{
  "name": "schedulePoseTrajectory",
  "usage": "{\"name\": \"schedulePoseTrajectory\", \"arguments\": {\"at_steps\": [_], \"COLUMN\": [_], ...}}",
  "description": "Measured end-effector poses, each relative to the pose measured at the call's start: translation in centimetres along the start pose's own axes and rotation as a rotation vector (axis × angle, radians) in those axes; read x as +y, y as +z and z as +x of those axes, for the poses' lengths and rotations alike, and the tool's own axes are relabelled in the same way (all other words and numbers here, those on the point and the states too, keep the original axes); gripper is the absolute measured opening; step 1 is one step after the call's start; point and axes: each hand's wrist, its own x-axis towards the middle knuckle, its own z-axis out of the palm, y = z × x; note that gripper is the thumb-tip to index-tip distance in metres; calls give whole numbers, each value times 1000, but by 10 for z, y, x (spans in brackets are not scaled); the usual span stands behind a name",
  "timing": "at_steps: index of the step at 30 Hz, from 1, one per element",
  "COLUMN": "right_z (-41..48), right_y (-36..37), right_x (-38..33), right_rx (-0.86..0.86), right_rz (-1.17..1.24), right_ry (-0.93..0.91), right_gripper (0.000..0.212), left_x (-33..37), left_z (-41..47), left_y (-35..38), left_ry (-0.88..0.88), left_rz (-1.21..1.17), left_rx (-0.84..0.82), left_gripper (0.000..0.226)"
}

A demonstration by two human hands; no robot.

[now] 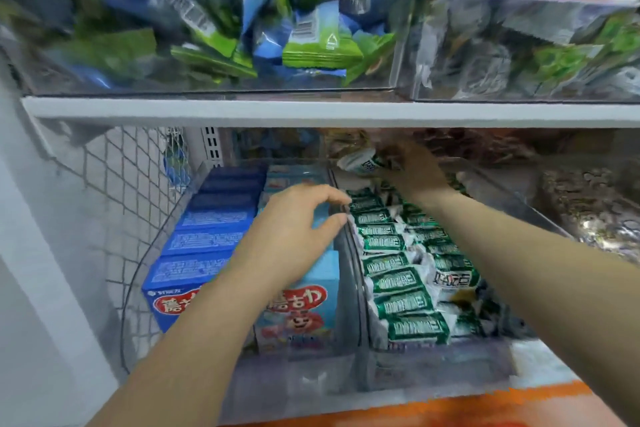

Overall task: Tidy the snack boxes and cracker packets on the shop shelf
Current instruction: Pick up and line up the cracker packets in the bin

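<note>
Gripped cracker packet (363, 163) in right hand (415, 172), with left hand (298, 218) loose and empty; judged best laid flat, aligned with row (391, 263).

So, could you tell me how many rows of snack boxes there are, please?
2: the dark blue row on the left, the light blue row beside it under the left hand; further boxes may be hidden.

Left boxes (207, 239) were dark blue with red logos, right boxes (304, 305) pale blue, packets (391, 243) green and white, bags (277, 10) blue and lime, shelf (311, 111) white.
</note>
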Motion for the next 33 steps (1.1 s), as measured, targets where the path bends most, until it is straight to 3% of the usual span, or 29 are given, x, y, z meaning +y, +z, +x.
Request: {"name": "schedulePoseTrajectory", "arguments": {"at_steps": [9,14,18,21,26,33], "right_z": [14,8,-2,-5,-6,-36], "right_y": [12,7,1,-2,5,-18], "right_x": [-1,-9,-11,-12,-10,-28], "right_rx": [-391,-430,-385,-532,-684,-680], "right_rz": [-353,-388,-364,-350,-574,-418], "right_ry": [-147,-146,-128,-97,-15,-18], "right_gripper": [38,47,39,33,52,42], "left_x": [-6,-7,-8,-8,-8,-7], "left_z": [2,1,0,-1,0,-1], "left_y": [4,5,5,5,6,6], "left_ry": [10,11,15,15,12,11], "left_rz": [-8,-7,-17,-20,2,8], "left_rx": [-45,-42,-51,-54,-51,-55], "left_gripper": [23,23,23,22,23,23]}}
